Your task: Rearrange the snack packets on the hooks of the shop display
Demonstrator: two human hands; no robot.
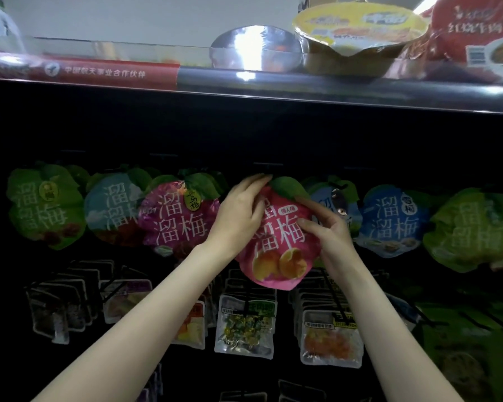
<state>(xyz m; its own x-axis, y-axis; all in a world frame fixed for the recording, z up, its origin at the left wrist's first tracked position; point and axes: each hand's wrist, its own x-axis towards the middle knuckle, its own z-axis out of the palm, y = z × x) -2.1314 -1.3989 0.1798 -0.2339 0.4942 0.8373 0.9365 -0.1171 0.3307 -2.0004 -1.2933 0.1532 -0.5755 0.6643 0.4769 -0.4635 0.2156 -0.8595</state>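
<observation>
Head view, looking up at a dark shop display. Between the two hands, a pink packet (279, 242): round, shaped like a fruit, green leaf printed at the top, large white characters across the front, yellow-orange fruit halves pictured near the bottom. Held up against the display in the upper row of packets, top edge just under a hook (267, 164). Left hand (241, 211) pressed on the packet's left edge, fingers (257, 181) stretched up to its top corner, thumb curled onto the front. Right hand (330, 230) pinching the right edge, fingers bent behind, thumb on the front. Left of the left fingers, a magenta packet (174, 217), then a blue-grey one and a green one. Right of the right fingers, a blue packet (392, 221), partly covering another. Whether the pink packet's hole sits on the hook: cannot tell, too dark. Below the hands, clear pouches (244, 326) on lower pegs, labels unreadable. Above, blurred noodle bowls (357, 33) on a shelf.
</observation>
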